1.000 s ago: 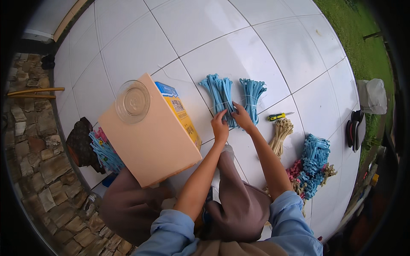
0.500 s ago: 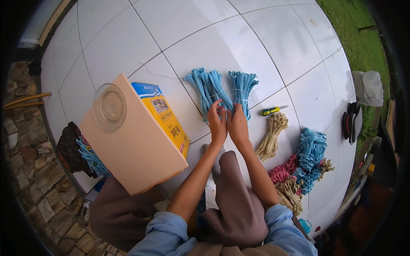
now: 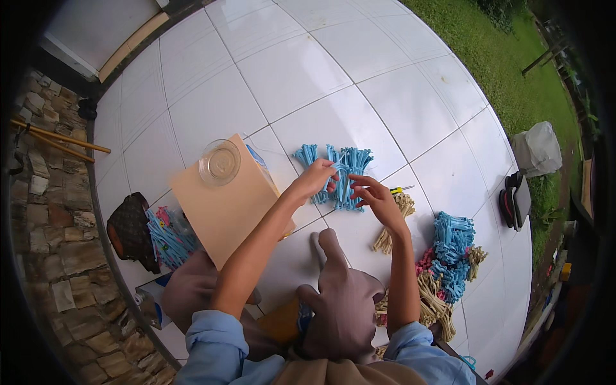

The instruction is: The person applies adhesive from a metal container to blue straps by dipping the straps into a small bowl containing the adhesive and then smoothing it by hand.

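Observation:
Bundles of light blue cords with knobbed ends (image 3: 357, 160) lie side by side on the white tiles in front of me, and another blue bundle (image 3: 307, 154) sits at their left. My left hand (image 3: 316, 179) is over the middle of them, its fingers pinched together on a pale blue strand at the fingertips. Close by on the right, my right hand (image 3: 381, 204) has its fingers bent and apart, with the thumb side near the right-hand bundle. Nothing shows in that hand.
At left, a peach board (image 3: 224, 199) carries a clear round dish (image 3: 219, 162). A beige bundle (image 3: 403, 205) lies right of my hand, beside a partly hidden screwdriver (image 3: 396, 190). Further right are piled blue bundles (image 3: 453, 231). A dark brown bag (image 3: 133, 224) stands far left.
My hands have parted from being together at the bundles; the left has risen with a strand, the right has moved right. The blue bundles sit closer together. The view has shifted.

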### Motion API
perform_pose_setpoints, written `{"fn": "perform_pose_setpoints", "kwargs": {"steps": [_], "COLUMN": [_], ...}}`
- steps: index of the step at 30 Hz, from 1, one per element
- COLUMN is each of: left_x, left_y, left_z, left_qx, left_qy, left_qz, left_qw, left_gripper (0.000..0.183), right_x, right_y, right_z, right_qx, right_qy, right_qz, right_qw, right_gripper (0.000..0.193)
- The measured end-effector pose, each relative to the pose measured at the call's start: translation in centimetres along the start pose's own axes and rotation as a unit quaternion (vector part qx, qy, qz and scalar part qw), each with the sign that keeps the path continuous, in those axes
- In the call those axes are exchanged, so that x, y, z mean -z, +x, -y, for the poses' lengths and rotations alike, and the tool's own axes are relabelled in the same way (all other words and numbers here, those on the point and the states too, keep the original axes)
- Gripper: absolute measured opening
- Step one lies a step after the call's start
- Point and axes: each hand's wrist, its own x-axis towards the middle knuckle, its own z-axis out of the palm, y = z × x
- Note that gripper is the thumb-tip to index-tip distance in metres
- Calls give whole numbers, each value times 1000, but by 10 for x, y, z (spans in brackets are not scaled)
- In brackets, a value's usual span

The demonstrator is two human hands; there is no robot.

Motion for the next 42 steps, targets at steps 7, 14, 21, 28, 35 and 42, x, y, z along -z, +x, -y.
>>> {"fn": "perform_pose_setpoints", "kwargs": {"steps": [7,14,21,28,35,42], "left_x": [-4,18,15,8,9,-3], "left_y": [-28,-53,-48,-98,-120,-118], "left_z": [-7,-11,-22,-44,-44,-40], "left_qx": [-5,-61,-60,-158,-206,-206], "left_qy": [54,227,30,164,182,160], "left_qz": [26,42,-7,-53,-121,-153], "left_qw": [998,971,998,972,954,953], "left_gripper": [32,35,41,45,33,36], "right_x": [-7,-11,-64,-65,-80,-75], "right_y": [66,75,45,16,18,35], "right_z": [-82,-19,52,77,83,75], "right_qx": [250,178,250,338,306,364], "right_qy": [-340,-297,-388,-184,-251,-320], "right_qz": [-248,-183,-213,-107,-121,-198], "right_qw": [872,920,861,917,910,852], "right_gripper": [60,21,38,58,32,17]}}
